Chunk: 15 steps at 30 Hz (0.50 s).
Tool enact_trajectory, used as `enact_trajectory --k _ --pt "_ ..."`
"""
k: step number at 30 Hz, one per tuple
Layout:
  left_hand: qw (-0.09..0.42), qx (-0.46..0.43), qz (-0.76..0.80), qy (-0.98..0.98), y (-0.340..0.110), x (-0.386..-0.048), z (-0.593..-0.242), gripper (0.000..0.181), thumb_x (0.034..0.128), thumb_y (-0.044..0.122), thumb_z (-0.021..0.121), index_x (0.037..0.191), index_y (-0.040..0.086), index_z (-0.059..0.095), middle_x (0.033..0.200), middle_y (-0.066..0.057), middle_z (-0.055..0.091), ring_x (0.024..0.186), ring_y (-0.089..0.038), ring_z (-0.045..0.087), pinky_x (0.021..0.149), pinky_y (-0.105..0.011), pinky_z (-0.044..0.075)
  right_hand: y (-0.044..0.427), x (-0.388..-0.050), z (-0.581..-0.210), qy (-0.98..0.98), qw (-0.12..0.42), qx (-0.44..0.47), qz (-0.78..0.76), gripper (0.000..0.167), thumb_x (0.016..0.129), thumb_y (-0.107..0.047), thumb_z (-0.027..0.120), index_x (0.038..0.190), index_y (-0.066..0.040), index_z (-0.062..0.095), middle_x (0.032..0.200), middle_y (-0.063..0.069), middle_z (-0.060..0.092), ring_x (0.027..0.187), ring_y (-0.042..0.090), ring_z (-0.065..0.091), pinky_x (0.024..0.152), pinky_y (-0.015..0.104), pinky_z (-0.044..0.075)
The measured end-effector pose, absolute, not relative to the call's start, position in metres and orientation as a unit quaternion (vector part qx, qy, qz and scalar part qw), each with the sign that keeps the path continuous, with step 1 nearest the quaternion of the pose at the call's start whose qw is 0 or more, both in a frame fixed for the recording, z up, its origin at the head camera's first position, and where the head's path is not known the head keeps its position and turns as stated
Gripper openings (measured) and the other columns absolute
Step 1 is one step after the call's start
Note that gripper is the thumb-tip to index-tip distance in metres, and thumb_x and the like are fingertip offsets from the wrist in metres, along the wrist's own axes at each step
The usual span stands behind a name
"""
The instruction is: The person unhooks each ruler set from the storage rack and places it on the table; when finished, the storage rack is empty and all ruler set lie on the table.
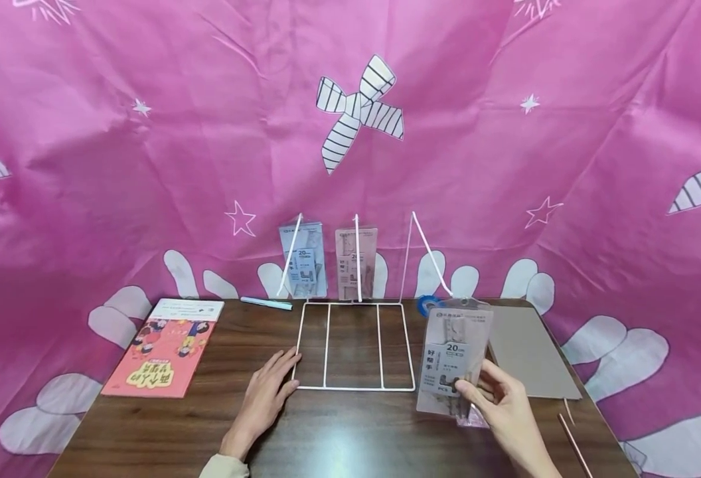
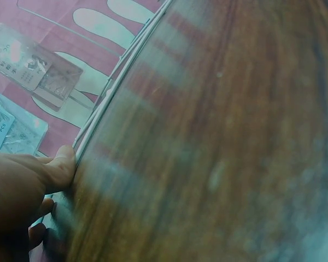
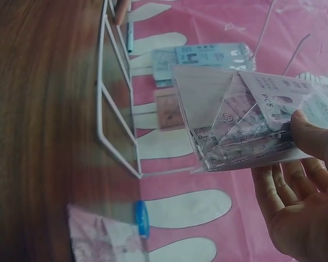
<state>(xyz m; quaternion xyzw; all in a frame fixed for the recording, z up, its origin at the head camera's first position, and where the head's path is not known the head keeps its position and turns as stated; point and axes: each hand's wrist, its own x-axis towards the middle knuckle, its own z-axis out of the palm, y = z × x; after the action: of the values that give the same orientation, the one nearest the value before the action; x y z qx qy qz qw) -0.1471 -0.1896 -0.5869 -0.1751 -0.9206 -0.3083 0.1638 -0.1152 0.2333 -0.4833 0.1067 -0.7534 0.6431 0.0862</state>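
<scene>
My right hand [image 1: 502, 401] holds a grey-toned ruler set in a clear packet [image 1: 455, 362], thumb on its front and fingers behind. Rulers [image 3: 240, 150] show through the plastic in the right wrist view. My left hand [image 1: 267, 385] rests at the left front corner of a white wire display rack [image 1: 355, 388], its fingers touching the frame and its thumb [image 2: 64, 161] against the wire. From the rack's left arm hangs a blue ruler-set packet [image 1: 311, 265], from the middle arm a pink one [image 1: 347, 265]. The right arm [image 1: 431, 252] carries no packet.
At the left lies a red book [image 1: 165, 352], with a light blue pen [image 1: 267, 303] near the back edge. A blue tape roll [image 1: 428, 305], grey board [image 1: 532, 352] and copper-coloured stick [image 1: 574, 445] are at the right. Another clear pinkish packet [image 3: 104, 234] lies below the held one.
</scene>
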Motion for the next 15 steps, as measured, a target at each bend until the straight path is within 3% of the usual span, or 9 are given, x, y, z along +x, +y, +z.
enact_trajectory --k 8,15 --pt "0.143 -0.158 -0.312 -0.926 -0.192 -0.146 -0.585 0.049 0.0948 0.009 0.074 0.142 0.003 0.063 0.152 -0.014 0.057 0.14 -0.044 0.049 0.099 -0.066 0.042 0.239 -0.125 -0.501 -0.756 0.051 0.073 0.648 0.042 0.096 0.005 0.07 0.135 0.012 0.057 0.115 -0.003 0.078 0.101 0.013 0.076 0.079 0.034 0.062" --pt "0.127 -0.158 -0.317 -0.926 -0.19 -0.147 -0.586 0.048 0.0964 0.009 0.072 0.143 0.003 0.062 0.154 -0.013 0.055 0.143 -0.044 0.047 0.102 -0.067 0.04 0.243 -0.137 -0.525 -0.76 0.022 0.076 0.645 0.046 0.092 0.005 0.075 0.134 0.01 0.057 0.118 0.021 0.074 0.089 0.018 0.079 0.069 0.04 0.063"
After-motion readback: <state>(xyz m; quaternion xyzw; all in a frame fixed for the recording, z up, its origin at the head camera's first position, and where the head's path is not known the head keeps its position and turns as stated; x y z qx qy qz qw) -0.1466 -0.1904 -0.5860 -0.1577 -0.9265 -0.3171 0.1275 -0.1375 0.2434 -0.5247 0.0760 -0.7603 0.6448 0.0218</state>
